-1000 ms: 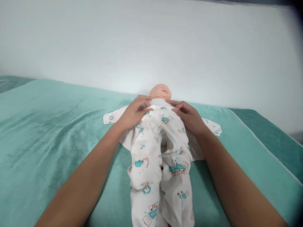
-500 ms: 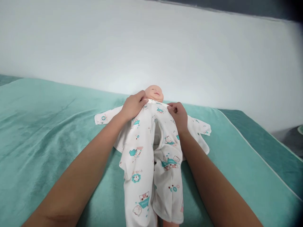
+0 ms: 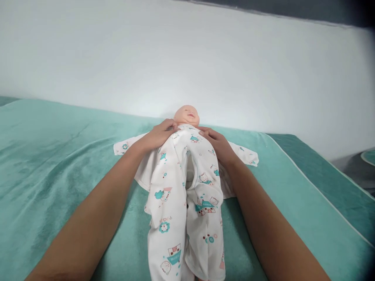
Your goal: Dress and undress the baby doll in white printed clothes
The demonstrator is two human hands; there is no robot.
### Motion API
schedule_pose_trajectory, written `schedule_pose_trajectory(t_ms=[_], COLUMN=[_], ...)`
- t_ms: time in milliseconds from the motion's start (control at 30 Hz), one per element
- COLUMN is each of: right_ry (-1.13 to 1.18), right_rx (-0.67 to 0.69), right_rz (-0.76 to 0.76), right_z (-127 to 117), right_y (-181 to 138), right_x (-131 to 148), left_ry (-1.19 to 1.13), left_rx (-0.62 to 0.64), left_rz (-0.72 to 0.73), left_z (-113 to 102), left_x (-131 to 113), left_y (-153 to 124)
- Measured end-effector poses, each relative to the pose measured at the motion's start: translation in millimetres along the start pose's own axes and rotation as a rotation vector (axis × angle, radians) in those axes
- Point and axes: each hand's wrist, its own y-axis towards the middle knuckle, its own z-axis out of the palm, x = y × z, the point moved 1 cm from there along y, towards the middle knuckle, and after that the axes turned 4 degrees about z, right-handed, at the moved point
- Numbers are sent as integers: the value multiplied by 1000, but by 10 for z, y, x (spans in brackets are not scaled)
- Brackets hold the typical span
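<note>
Right hand (image 3: 219, 146) flatter on creased trousers (image 3: 172, 203)

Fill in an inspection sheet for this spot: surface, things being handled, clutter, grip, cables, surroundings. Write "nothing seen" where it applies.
Surface: green sheet, creased at the left.
Things handled: doll lying face up, head toward the wall; printed trousers over its legs and front; shirt beneath, sleeves spread to both sides.
Clutter: nothing seen.
Grip: left hand and right hand at opposite sides of the trousers' top edge; how firmly they hold it is unclear.
Cables: nothing seen.
Surroundings: pale wall behind, dark band at upper right; grey area at the right edge, unclear.
</note>
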Motion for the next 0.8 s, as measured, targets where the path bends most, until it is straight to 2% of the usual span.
schedule_pose_trajectory(t_ms=[67, 133, 267, 400, 533, 600, 700, 800], right_ry=[18, 11, -150, -283, -298, -293, -242, -186], right_rx=[24, -6, -205, -336, -313, -288, -280, -220], right_rz=[-22, -35, -14, 12, 10, 15, -6, -100], right_z=[-13, -17, -24, -33, -30, -22, -8, 4], right_y=[3, 23, 90, 129, 134, 130, 107, 66], right_x=[2, -25, -115, -171, -205, -223, -234, -206], left_ry=[-70, -128, -142, -29, 119, 164, 145, 82], left_rx=[49, 107, 176, 47, -159, -224, -213, -167], left_rz=[5, 8, 30, 24, 13, -7, -3, 86], left_z=[-32, -64, -106, -66, 27, 59, 82, 89], left_x=[6, -13, -57, -24, 1, 2, 4, -1], left_y=[-19, -44, -84, -51, 24, 53, 69, 43])
